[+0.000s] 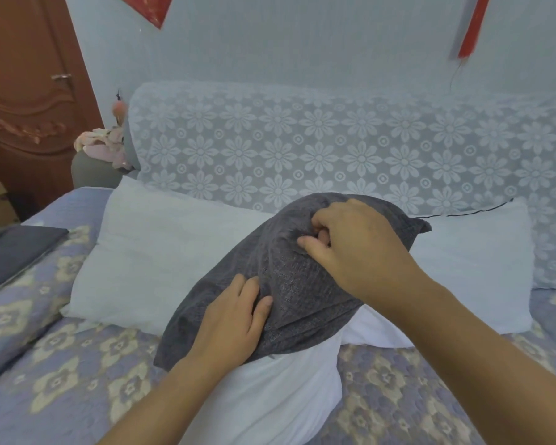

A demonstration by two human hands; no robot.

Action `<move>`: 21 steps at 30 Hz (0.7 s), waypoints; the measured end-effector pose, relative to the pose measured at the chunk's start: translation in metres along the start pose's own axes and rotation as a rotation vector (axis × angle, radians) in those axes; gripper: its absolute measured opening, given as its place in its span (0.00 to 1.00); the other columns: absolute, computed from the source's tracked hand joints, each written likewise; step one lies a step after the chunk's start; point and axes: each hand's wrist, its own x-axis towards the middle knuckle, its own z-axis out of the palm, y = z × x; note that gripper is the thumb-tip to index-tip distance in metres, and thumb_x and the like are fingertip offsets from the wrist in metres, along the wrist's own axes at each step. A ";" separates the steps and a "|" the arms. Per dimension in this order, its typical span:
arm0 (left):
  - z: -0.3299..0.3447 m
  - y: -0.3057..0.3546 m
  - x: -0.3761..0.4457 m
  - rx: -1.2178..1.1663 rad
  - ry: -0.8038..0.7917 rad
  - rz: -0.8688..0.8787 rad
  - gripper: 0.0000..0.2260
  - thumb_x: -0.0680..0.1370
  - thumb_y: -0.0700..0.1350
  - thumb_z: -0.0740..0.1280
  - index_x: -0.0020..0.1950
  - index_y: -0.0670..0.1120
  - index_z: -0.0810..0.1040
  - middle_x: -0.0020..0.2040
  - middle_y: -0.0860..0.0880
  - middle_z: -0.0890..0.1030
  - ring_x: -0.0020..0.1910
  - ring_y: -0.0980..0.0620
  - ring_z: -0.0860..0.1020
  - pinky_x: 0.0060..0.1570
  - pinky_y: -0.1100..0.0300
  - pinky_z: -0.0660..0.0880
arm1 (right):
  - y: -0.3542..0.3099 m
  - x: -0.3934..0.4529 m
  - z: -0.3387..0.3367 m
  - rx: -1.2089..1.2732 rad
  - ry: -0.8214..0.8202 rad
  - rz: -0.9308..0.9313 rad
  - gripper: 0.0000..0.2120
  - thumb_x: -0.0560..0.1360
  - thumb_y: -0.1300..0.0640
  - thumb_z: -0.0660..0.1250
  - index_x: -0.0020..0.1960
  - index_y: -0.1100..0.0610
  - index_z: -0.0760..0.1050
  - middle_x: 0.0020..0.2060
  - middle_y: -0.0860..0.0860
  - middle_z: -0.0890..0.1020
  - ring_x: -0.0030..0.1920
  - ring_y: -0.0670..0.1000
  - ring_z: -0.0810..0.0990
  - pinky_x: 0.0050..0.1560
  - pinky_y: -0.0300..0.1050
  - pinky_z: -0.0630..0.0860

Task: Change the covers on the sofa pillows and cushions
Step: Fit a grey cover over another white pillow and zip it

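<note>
**Pulling a grey cover over a white pillow**

Gripping a bunch of cloth near the top of the grey cover [302,277], the right hand [350,248] has its fingers curled in and its thumb pressed against the fold it pinches. Below and to the left of it, the left hand [235,319] lies on the lower part of the same cover; its fingers rest fairly straight and close together on the cloth, and whether the thumb catches any fabric cannot be told.

The cover sits over the upper part of a white pillow [280,390], whose bare end sticks out beneath the left hand, towards the person. The pillow rests on the seat of a sofa [65,374] with a blue-and-cream flowered spread.

Just beyond both hands, two pale blue cushions lean on the backrest: one [161,258] left of the left hand, one [475,264] right of the right hand. Far left of the left hand lies a dark folded cloth [16,252].
</note>
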 end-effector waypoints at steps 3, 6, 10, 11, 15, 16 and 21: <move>0.002 0.005 0.002 0.013 0.001 0.004 0.16 0.84 0.61 0.49 0.60 0.53 0.67 0.48 0.56 0.68 0.42 0.55 0.72 0.38 0.57 0.71 | 0.001 -0.002 -0.002 -0.024 -0.022 0.059 0.09 0.77 0.49 0.65 0.42 0.52 0.70 0.41 0.48 0.72 0.46 0.52 0.72 0.46 0.49 0.70; 0.002 0.006 0.004 0.006 -0.006 -0.004 0.17 0.83 0.62 0.49 0.62 0.53 0.67 0.48 0.56 0.68 0.42 0.56 0.72 0.39 0.58 0.69 | 0.005 -0.001 -0.021 0.039 -0.031 0.157 0.06 0.74 0.52 0.66 0.40 0.53 0.73 0.39 0.48 0.75 0.41 0.52 0.74 0.42 0.48 0.71; 0.002 0.006 0.006 -0.023 -0.004 -0.006 0.20 0.83 0.63 0.48 0.64 0.53 0.68 0.49 0.57 0.68 0.44 0.57 0.71 0.40 0.59 0.68 | 0.013 0.006 -0.061 0.027 -0.057 0.069 0.05 0.77 0.53 0.63 0.42 0.52 0.74 0.34 0.48 0.79 0.37 0.50 0.77 0.39 0.47 0.74; 0.002 0.008 0.006 -0.025 -0.007 0.002 0.20 0.83 0.63 0.48 0.64 0.53 0.69 0.49 0.57 0.68 0.44 0.57 0.71 0.40 0.59 0.68 | 0.015 0.010 -0.066 -0.014 -0.096 0.001 0.06 0.79 0.52 0.61 0.45 0.52 0.72 0.35 0.49 0.78 0.37 0.51 0.77 0.39 0.48 0.74; 0.003 0.010 0.008 -0.046 -0.006 -0.002 0.21 0.83 0.64 0.47 0.64 0.53 0.69 0.49 0.58 0.67 0.43 0.58 0.71 0.40 0.58 0.69 | 0.020 0.024 -0.078 -0.176 -0.192 -0.258 0.06 0.82 0.52 0.58 0.48 0.50 0.70 0.43 0.47 0.77 0.42 0.50 0.75 0.44 0.49 0.72; 0.003 0.010 0.008 -0.048 -0.003 -0.002 0.21 0.83 0.64 0.47 0.64 0.53 0.69 0.49 0.58 0.67 0.43 0.58 0.71 0.40 0.58 0.69 | 0.021 0.026 -0.081 -0.180 -0.155 -0.292 0.06 0.81 0.54 0.59 0.46 0.50 0.71 0.44 0.46 0.77 0.44 0.49 0.75 0.46 0.47 0.72; 0.004 0.005 0.004 -0.031 -0.005 0.014 0.22 0.83 0.65 0.45 0.63 0.53 0.69 0.48 0.59 0.66 0.41 0.59 0.70 0.38 0.61 0.66 | 0.016 0.034 -0.086 0.132 -0.413 -0.036 0.11 0.83 0.54 0.58 0.43 0.49 0.73 0.34 0.46 0.80 0.35 0.44 0.79 0.40 0.42 0.74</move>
